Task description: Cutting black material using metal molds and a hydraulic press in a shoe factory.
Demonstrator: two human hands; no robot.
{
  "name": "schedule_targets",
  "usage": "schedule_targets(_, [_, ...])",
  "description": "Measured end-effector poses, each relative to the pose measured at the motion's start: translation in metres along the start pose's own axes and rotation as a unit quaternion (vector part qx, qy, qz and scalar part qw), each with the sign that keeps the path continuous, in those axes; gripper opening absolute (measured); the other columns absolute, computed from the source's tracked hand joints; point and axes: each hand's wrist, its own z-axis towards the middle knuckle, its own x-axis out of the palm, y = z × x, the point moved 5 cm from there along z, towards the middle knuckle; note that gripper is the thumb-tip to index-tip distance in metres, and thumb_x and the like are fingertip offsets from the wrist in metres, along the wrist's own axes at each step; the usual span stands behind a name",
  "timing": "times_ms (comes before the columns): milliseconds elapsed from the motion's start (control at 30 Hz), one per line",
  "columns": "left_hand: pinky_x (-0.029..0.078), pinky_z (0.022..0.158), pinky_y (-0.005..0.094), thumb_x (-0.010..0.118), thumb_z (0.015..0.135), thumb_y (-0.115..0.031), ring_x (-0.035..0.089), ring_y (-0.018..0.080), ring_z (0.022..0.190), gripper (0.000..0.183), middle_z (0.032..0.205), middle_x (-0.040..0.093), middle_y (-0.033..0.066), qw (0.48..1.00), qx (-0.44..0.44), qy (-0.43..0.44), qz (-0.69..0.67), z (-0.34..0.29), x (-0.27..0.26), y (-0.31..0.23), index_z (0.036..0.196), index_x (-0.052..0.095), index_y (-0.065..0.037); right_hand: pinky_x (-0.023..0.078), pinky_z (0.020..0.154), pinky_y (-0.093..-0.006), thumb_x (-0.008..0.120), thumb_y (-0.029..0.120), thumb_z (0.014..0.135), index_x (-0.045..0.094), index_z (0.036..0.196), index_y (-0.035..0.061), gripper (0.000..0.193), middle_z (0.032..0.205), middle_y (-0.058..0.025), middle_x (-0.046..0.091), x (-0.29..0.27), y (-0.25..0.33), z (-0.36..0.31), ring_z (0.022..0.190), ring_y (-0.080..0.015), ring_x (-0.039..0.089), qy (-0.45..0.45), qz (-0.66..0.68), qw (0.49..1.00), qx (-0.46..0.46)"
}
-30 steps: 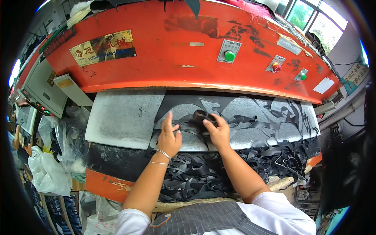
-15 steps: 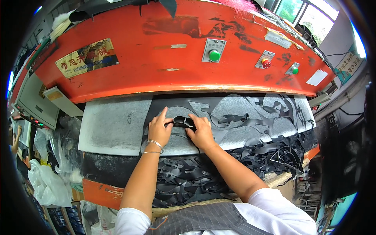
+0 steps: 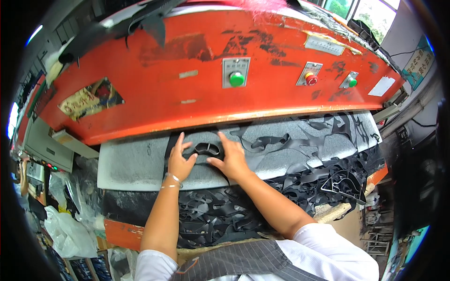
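A small curved metal cutting die [image 3: 208,148] with a crossbar stands on a black sheet of material [image 3: 253,159] on the pale cutting board [image 3: 133,161]. My left hand [image 3: 180,161] is just left of the die, its fingers spread and holding nothing. On the die's other side, my right hand [image 3: 233,160] is open too, thumb and forefinger apart. Both hands appear clear of the die, though their fingertips are close to the board. Cut-out gaps and loose black strips [image 3: 272,141] lie to the right.
A red press beam [image 3: 164,93] spans behind the board, bearing a large green button [image 3: 237,79], a red knob [image 3: 311,79] and a smaller green button [image 3: 351,82]. Black scraps [image 3: 220,210] heap along the front, with a larger metal die [image 3: 344,183] on them at right. Plastic bags [image 3: 70,232] hang left.
Both hands have let go of the cutting die and spread apart, leaving it on the sheet. The head view has shifted and tilted, moving the press in the picture.
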Motion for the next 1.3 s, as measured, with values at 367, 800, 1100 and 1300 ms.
schedule_targets(367, [0.053,0.062,0.0267,0.063,0.089,-0.019,0.067,0.0145,0.065,0.021,0.077,0.07,0.0103,0.967,0.214,0.136,0.013,0.056,0.069,-0.231,0.097,0.069,0.0,0.012,0.117,-0.0391,0.043,0.044,0.098,0.024,0.142,-0.0138,0.075,0.151,-0.0298,0.021,-0.368,-0.158,0.078,0.144,-0.0355,0.016,-0.574,0.013,0.813,0.098])
schedule_targets(800, [0.052,0.076,0.0391,0.063,0.087,-0.027,0.066,0.0332,0.084,0.023,0.09,0.069,0.0143,0.929,-0.033,0.354,0.104,-0.135,0.027,-0.13,0.096,0.07,-0.007,0.047,0.088,-0.0282,0.065,0.018,0.09,0.052,0.132,-0.0022,0.048,0.117,-0.0119,0.063,-0.364,-0.15,0.004,0.106,-0.0157,0.06,-0.283,0.144,0.94,0.121])
schedule_targets(1100, [0.046,0.067,0.0406,0.064,0.08,-0.023,0.058,0.028,0.074,0.018,0.073,0.061,0.007,0.959,0.09,0.05,0.265,-0.209,0.02,-0.125,0.068,0.065,-0.009,0.051,0.085,-0.0332,0.07,0.027,0.085,0.065,0.113,-0.0004,0.04,0.106,-0.0156,0.069,-0.115,-0.037,0.003,0.096,-0.0222,0.066,0.04,0.141,0.975,0.169])
schedule_targets(1300, [0.045,0.066,0.0397,0.066,0.076,-0.025,0.057,0.0263,0.072,0.021,0.067,0.058,0.0057,0.951,0.145,0.002,0.271,-0.223,0.022,-0.118,0.062,0.061,-0.01,0.05,0.086,-0.0445,0.072,0.036,0.075,0.065,0.102,-0.0002,0.046,0.101,-0.0208,0.067,-0.038,-0.003,0.022,0.1,-0.0362,0.063,0.129,-0.046,0.982,0.133])
